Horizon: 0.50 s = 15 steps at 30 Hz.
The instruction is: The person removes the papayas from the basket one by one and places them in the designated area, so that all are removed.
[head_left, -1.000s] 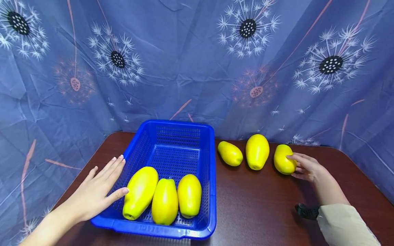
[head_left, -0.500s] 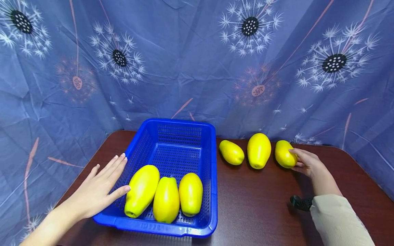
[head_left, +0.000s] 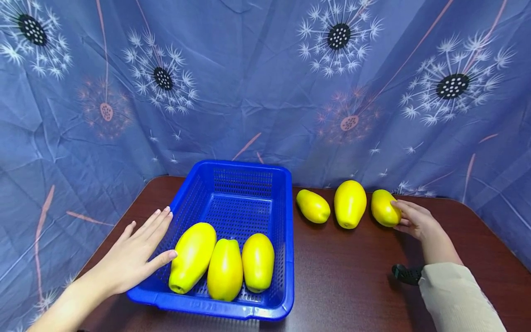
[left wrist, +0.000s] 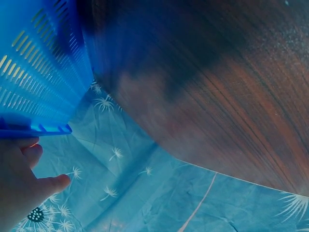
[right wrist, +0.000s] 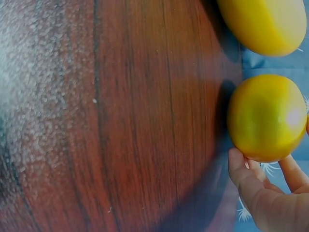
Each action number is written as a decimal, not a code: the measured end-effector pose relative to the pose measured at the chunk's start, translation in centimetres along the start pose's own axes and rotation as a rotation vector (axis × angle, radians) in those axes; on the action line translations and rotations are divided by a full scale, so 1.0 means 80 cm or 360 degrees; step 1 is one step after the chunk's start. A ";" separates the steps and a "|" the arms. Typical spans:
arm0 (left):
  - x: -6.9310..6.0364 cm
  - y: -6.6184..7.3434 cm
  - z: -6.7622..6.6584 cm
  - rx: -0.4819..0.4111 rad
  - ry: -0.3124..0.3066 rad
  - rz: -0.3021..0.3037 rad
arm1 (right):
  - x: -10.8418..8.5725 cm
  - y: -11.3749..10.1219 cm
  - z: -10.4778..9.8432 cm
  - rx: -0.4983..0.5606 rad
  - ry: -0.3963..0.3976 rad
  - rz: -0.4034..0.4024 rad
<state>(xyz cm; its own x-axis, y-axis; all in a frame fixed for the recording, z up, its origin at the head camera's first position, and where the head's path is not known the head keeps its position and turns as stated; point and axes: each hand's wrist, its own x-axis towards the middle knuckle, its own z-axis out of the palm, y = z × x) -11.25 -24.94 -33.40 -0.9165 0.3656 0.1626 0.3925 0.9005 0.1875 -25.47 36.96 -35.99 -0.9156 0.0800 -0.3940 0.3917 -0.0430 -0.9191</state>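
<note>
One right grip (head_left: 416, 224) of ours holds, just to its left, the smooth yellow fruit (head_left: 383, 208) on the table (head_left: 344, 272); we judge that fruit firm, fairly light, apt to slip or roll, best cupped round its broad middle.

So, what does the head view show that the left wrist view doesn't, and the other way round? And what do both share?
Only the head view: the right hand holding a yellow fruit, the middle fruit and the small fruit next to it, and the inside of the blue basket.
Only the left wrist view: the outer face of the basket's slotted side wall, with yellow showing through some slots.
Both: the left hand at the basket, the brown table and the flowered curtain.
</note>
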 end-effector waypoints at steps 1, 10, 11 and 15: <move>0.000 0.000 0.000 0.0006 0.0002 0.0002 | 0.000 0.000 0.000 0.0008 -0.0003 -0.0004; 0.002 -0.001 0.001 0.0015 0.0003 0.0001 | 0.001 -0.001 -0.002 0.0006 0.0016 0.0001; 0.002 -0.001 0.000 0.0016 0.0003 0.0001 | 0.001 -0.002 -0.002 -0.0003 0.0021 0.0004; 0.002 0.000 0.000 0.0016 0.0003 0.0002 | 0.001 -0.003 -0.002 -0.0035 0.0025 0.0011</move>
<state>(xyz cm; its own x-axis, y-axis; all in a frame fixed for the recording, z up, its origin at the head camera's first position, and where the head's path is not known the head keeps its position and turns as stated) -11.41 -24.88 -33.35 -0.9157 0.3665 0.1646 0.3930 0.9022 0.1777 -25.66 37.17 -35.78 -0.9115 0.0957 -0.4000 0.3999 -0.0215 -0.9163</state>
